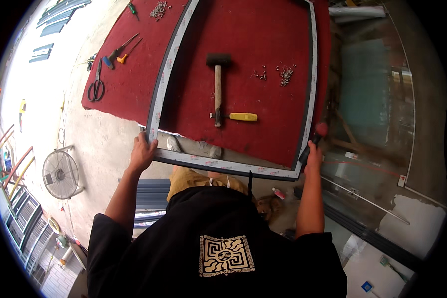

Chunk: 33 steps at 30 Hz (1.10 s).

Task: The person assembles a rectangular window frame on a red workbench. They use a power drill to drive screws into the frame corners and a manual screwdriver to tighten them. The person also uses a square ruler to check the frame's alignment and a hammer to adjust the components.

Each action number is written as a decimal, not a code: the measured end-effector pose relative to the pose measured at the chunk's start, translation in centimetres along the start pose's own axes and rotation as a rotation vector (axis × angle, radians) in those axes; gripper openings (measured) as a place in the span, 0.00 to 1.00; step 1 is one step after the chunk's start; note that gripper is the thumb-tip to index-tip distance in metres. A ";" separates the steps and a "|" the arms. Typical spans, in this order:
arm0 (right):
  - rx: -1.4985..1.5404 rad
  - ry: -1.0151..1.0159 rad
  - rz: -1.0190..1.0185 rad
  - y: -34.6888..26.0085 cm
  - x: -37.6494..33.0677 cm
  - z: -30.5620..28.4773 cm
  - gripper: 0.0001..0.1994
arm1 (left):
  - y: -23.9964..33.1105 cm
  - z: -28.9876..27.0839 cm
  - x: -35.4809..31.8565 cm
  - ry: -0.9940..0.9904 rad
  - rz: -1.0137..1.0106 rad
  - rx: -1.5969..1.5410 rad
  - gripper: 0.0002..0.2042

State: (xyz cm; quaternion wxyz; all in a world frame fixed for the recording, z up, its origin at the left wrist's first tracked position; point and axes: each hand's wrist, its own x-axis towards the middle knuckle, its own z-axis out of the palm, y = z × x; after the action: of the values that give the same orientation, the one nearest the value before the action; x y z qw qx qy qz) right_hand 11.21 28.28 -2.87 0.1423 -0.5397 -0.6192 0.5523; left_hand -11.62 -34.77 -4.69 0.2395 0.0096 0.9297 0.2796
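A rectangular dark frame (228, 165) with printed white protective film lies over a red-covered table, its near end overhanging toward me. My left hand (143, 152) grips the frame's near left corner, fingers wrapped around its edge. At the near right corner, my right hand (313, 158) is closed around a dark tool with a red rounded end (321, 130); its exact kind is unclear. Inside the frame's outline lies a mallet (218, 89) with a black head and wooden handle. Next to its handle end is a yellow-handled tool (243, 116). Small screws (285, 75) are heaped to the right.
Left on the red cloth (129, 84) are scissors (97, 85), screwdrivers (118, 52) and another heap of screws (159, 10). A round fan (60, 174) stands at left. Glass panels (365, 84) are at right. Dark profiles (151, 193) lie on the floor beside my legs.
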 end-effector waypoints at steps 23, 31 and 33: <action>-0.702 0.086 -0.488 -0.5 -2.1 6.8 0.28 | -3.1 6.0 -5.0 -0.149 -0.374 -1.297 0.48; -0.821 0.224 -0.403 0.2 -2.6 12.8 0.27 | -0.2 10.9 -7.1 0.147 -0.542 -1.790 0.60; -0.810 0.259 -0.448 0.3 -2.8 14.1 0.23 | 0.3 11.9 -7.0 0.126 -0.550 -1.802 0.56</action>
State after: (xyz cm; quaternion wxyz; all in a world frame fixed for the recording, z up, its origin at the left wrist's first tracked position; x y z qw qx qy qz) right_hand 1.51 18.43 -6.83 0.1120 -0.4694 -0.8628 0.1508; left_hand -0.12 -29.45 -10.10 0.1638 -0.4139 0.3444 0.8266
